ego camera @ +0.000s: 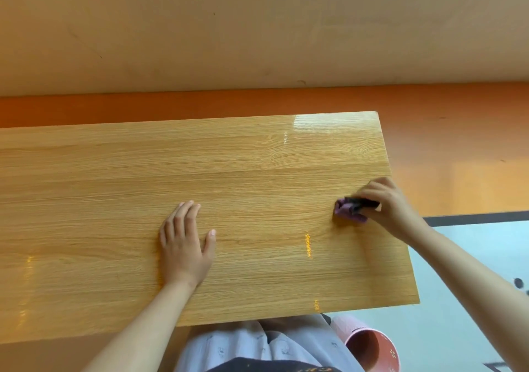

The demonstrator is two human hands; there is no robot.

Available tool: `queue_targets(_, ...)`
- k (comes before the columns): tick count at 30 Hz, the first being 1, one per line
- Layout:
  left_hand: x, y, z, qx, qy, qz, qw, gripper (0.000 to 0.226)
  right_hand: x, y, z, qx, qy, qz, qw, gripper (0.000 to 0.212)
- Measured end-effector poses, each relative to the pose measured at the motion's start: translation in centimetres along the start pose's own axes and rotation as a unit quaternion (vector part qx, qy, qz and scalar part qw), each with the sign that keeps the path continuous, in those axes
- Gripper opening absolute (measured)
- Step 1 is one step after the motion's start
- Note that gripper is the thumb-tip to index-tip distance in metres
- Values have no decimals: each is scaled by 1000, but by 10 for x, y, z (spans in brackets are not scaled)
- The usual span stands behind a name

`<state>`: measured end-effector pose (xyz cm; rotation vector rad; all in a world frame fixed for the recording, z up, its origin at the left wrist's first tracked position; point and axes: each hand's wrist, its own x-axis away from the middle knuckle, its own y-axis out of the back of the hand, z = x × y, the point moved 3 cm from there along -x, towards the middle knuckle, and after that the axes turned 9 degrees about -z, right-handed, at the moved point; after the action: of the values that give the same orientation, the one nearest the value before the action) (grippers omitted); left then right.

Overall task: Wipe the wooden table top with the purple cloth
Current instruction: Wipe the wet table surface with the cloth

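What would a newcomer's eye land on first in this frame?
Probably the glossy wooden table top, which fills the middle of the view against an orange floor. Next, the right hand near the table's right edge, pressing a bunched purple cloth onto the wood, and the left hand lying flat, palm down, near the centre. A pink container sits below the table's near right corner.

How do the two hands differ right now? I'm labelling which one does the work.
The left hand lies flat and open, palm down, near the middle of the table; the right hand is curled shut on the purple cloth. The left hand holds nothing, while the right hand works close to the table's right edge. Both are bare and down at the tabletop.
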<state>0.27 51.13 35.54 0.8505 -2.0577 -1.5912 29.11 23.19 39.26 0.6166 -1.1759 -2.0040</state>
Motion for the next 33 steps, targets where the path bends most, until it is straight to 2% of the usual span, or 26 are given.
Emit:
queue_targets(3, 1, -1, 1, 0, 2, 1, 1000, 60, -50, 3, -9, 12, -39, -59, 997, 26)
queue_targets(7, 0, -1, 1, 3, 2, -5, 1000, 59, -124, 0, -21, -7, -138, -136, 981, 20)
queue_targets(12, 1, -1, 1, 2, 1, -6, 1000, 59, -157, -11, -14, -6, -193, -148, 970, 23)
queue_targets(16, 1, -1, 1, 1, 1, -3, 1000, 59, -115, -11, -7, -11, -148, -93, 985, 23)
queue_targets(21, 3, -2, 2, 0, -1, 1, 1000, 61, 11, -12, 17, -38, -97, -58, 993, 21)
queue_targets(26, 4, -1, 0, 11, -9, -14, 1000, 60, 134, -15, 44, -66, -148, -28, 986, 23)
queue_targets(29, 3, 0, -1, 20, -15, -22, 999, 59, 154, -16, 49, -56, -152, -24, 986, 26)
queue_targets(33, 3, -1, 1, 41, -17, -19, 999, 59, 118, -13, 34, -28, -172, -65, 983, 20)
